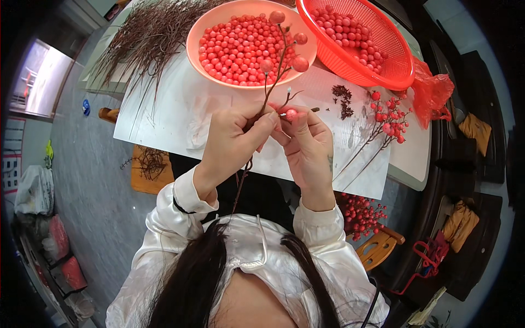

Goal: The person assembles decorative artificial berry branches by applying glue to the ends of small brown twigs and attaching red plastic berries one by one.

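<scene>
My left hand (236, 138) is closed around a brown artificial branch (278, 71), whose stem hangs down toward my lap. Several pink-red berries sit on the branch's upper tips. One side twig has a whitish tip and carries no berry. Between the thumb and fingers of my right hand (310, 145) is a single red berry (291, 115), held close beside the branch and my left fingertips. Whether that berry is seated on a twig, I cannot tell. Just beyond my hands stands a pale pink bowl (192, 49) full of loose berries.
A red plastic basket (402, 65) with more berries stands at the far right, beside a red plastic bag (432, 90). Bare brown branches (147, 41) lie at the far left. Finished berry sprigs (389, 117) and dark scraps (343, 101) rest on the white board (158, 120). Berry bunches (361, 214) sit on a wooden chair (378, 249).
</scene>
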`<act>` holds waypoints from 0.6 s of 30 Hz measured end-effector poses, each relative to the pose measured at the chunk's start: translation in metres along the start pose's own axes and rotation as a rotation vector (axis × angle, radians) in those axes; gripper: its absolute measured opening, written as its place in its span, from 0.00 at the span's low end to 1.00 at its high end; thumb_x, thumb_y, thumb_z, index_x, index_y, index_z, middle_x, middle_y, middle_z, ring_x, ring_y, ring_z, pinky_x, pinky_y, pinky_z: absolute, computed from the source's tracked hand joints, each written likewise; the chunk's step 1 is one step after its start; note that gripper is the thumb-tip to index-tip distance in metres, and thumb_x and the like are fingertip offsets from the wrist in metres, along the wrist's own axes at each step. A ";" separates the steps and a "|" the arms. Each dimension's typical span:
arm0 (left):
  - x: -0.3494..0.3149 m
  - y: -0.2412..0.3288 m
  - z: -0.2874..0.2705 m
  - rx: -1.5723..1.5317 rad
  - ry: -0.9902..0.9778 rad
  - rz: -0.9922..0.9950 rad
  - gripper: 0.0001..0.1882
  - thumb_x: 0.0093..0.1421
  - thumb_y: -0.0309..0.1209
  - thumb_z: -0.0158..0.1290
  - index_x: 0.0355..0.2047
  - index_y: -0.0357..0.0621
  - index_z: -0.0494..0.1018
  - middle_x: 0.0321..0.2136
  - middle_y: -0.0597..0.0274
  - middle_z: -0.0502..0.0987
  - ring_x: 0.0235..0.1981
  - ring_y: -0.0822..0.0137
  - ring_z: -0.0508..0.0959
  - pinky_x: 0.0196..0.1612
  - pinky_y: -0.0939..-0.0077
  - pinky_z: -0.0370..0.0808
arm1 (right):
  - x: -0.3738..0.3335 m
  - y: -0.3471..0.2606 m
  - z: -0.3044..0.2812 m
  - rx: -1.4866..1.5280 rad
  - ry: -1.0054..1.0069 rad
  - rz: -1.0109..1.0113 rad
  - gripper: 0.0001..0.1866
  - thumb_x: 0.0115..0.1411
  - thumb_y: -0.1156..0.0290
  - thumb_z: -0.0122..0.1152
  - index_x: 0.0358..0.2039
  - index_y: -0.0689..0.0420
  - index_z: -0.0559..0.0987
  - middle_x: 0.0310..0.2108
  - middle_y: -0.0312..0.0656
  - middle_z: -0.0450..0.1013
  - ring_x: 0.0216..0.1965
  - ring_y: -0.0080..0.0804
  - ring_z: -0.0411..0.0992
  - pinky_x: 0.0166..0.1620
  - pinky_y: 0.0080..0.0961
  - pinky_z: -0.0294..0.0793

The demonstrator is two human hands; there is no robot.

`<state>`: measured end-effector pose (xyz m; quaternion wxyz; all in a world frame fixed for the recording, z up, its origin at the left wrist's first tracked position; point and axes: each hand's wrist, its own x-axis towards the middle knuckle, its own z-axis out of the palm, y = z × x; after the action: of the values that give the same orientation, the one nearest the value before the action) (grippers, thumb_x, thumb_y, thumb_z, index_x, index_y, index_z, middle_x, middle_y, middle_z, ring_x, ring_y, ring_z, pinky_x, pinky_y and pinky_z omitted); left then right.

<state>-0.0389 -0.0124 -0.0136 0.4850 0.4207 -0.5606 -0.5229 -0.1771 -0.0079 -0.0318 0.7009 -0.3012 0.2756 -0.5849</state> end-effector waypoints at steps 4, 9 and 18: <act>0.000 0.000 -0.001 -0.005 -0.002 -0.009 0.08 0.57 0.26 0.48 0.30 0.35 0.75 0.14 0.71 0.70 0.13 0.84 0.65 0.16 0.88 0.59 | 0.000 0.001 -0.002 0.006 -0.006 0.005 0.16 0.61 0.63 0.51 0.38 0.66 0.73 0.39 0.47 0.73 0.39 0.29 0.73 0.46 0.28 0.74; 0.001 0.000 -0.001 0.027 -0.011 -0.021 0.09 0.57 0.27 0.48 0.30 0.34 0.75 0.14 0.71 0.70 0.13 0.83 0.65 0.16 0.87 0.59 | 0.000 -0.001 -0.003 -0.019 -0.006 0.015 0.14 0.61 0.67 0.52 0.38 0.66 0.74 0.38 0.46 0.73 0.39 0.28 0.73 0.46 0.29 0.75; 0.000 0.001 -0.002 0.038 -0.042 -0.040 0.10 0.58 0.28 0.47 0.34 0.33 0.75 0.11 0.73 0.66 0.13 0.84 0.63 0.15 0.87 0.58 | -0.001 -0.001 -0.004 -0.042 -0.008 0.003 0.12 0.59 0.70 0.54 0.38 0.67 0.75 0.37 0.46 0.74 0.37 0.26 0.73 0.44 0.26 0.76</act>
<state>-0.0373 -0.0128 -0.0125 0.4546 0.4297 -0.5721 -0.5305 -0.1813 -0.0074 -0.0336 0.6963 -0.3176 0.2854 -0.5769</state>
